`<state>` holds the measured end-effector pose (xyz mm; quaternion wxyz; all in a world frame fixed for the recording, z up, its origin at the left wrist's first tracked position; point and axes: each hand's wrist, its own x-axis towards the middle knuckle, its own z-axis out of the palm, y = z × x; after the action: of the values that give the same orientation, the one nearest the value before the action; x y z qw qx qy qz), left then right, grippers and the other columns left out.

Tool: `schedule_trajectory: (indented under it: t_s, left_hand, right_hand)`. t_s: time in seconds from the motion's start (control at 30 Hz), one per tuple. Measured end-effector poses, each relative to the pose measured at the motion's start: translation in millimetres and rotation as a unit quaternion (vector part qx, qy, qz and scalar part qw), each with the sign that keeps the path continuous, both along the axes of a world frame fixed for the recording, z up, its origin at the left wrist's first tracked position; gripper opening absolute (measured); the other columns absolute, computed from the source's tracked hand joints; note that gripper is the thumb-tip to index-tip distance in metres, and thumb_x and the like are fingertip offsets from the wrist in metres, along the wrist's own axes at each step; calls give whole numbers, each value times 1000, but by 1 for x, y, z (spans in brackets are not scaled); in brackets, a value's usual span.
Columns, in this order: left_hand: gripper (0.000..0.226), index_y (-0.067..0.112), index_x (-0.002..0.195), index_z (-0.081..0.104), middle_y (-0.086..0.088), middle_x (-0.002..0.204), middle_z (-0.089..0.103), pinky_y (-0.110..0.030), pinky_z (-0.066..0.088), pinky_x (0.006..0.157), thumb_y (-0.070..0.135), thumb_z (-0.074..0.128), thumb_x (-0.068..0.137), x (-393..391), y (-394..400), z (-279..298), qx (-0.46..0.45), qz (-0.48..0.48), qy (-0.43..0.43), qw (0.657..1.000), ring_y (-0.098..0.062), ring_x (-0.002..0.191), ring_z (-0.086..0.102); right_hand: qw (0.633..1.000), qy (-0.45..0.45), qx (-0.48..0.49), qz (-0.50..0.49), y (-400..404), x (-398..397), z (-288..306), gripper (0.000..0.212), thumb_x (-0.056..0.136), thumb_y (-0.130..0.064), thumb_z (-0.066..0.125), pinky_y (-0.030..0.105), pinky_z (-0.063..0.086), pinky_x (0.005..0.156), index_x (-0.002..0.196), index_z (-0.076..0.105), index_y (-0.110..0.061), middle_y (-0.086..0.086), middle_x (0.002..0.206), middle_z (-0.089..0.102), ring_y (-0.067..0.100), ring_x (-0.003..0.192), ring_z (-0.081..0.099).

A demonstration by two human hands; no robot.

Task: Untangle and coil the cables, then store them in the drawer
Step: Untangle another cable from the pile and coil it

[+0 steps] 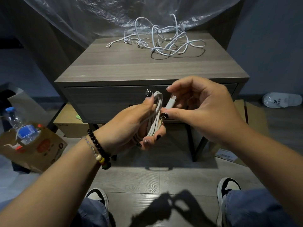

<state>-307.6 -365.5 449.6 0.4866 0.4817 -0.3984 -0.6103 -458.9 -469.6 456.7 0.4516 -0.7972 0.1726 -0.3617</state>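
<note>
Left hand point(129, 122) grips the coiled cable point(156, 115) mid-frame, right hand point(201, 107) pinches its plug point(170, 102); loosen up and the loops probably spring apart.

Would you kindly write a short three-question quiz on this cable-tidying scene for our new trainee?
1. True or false: the drawer is open.
2. Which hand grips the coiled cable?
3. Where do the tangled cables lie: A) floor, B) nightstand top, C) box?

Key: 1. False, it is closed. 2. The left hand; the right hand pinches the cable's plug. 3. B.
</note>
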Motion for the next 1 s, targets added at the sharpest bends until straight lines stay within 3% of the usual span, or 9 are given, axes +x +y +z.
schedule_trajectory:
  t_s: [0.17, 0.33, 0.47, 0.5, 0.57, 0.63, 0.73, 0.87, 1.0]
  left_hand:
    - [56, 14, 103, 55, -8, 57, 51, -18, 33, 38, 60, 26, 89, 5, 0, -3, -10, -56, 21, 998, -10, 38, 38]
    - [48, 19, 94, 62, -12, 60, 57, -29, 21, 43, 54, 30, 89, 6, 2, 0, -24, -63, -14, 998, -13, 40, 37]
    - [48, 29, 97, 71, -16, 68, 63, -31, 24, 46, 49, 27, 92, 7, 3, 1, -21, -104, -35, 994, -14, 44, 40]
    - [48, 26, 102, 69, -18, 69, 63, -27, 27, 45, 48, 27, 92, 7, 3, 1, -13, -113, -36, 993, -15, 44, 40]
    - [50, 18, 111, 61, -21, 71, 64, -21, 32, 43, 50, 27, 92, 7, 3, -1, 10, -124, -41, 991, -15, 44, 40]
    - [55, 12, 113, 58, -22, 71, 64, -21, 35, 42, 52, 28, 91, 7, 3, -3, 29, -135, -49, 989, -16, 45, 40]
    - [56, 14, 102, 68, -18, 67, 63, -21, 37, 42, 53, 28, 91, 6, 2, -3, 38, -140, -39, 989, -14, 45, 44]
    - [58, 2, 121, 53, -11, 71, 62, -19, 42, 43, 47, 34, 90, 12, 2, -2, 63, -127, 36, 989, -11, 50, 53]
    - [67, -3, 133, 43, -13, 88, 61, -22, 48, 47, 46, 56, 88, 25, 4, 0, 85, -168, 110, 976, -13, 63, 57]
  right_hand:
    - [1000, 14, 0, 0, -6, -1, 1, 50, 63, -15, 88, 23, 52, 68, 107, 66, -21, 2, 93, 62, 15, 73, 58]
    - [998, 45, 29, 37, -7, -2, 3, 57, 58, -23, 83, 20, 50, 69, 113, 67, -22, 4, 103, 58, 11, 71, 54]
    - [989, 81, 54, 116, -7, -5, 4, 39, 68, -9, 82, 37, 52, 71, 105, 72, -18, 5, 100, 63, 27, 68, 55]
    - [987, 87, 50, 125, -7, -5, 3, 34, 70, -6, 81, 44, 54, 71, 101, 73, -18, 7, 98, 65, 36, 72, 57]
    - [985, 90, 58, 135, -6, -5, 1, 27, 71, -6, 79, 53, 53, 72, 93, 73, -19, 16, 91, 66, 37, 72, 58]
    - [984, 89, 69, 137, -6, -5, 0, 24, 69, -6, 81, 50, 53, 70, 88, 73, -18, 24, 86, 65, 28, 69, 56]
    - [987, 82, 56, 123, -6, -5, 2, 23, 68, -12, 79, 39, 54, 67, 90, 75, -12, 18, 85, 68, 30, 70, 61]
    - [995, 60, 3, 85, -8, -4, 5, 20, 72, -9, 78, 20, 52, 64, 91, 76, -13, 11, 84, 68, 20, 71, 64]
    - [996, 41, -34, 71, -11, -2, 6, 21, 75, -6, 77, 25, 51, 66, 91, 76, -20, 8, 85, 68, 21, 74, 64]
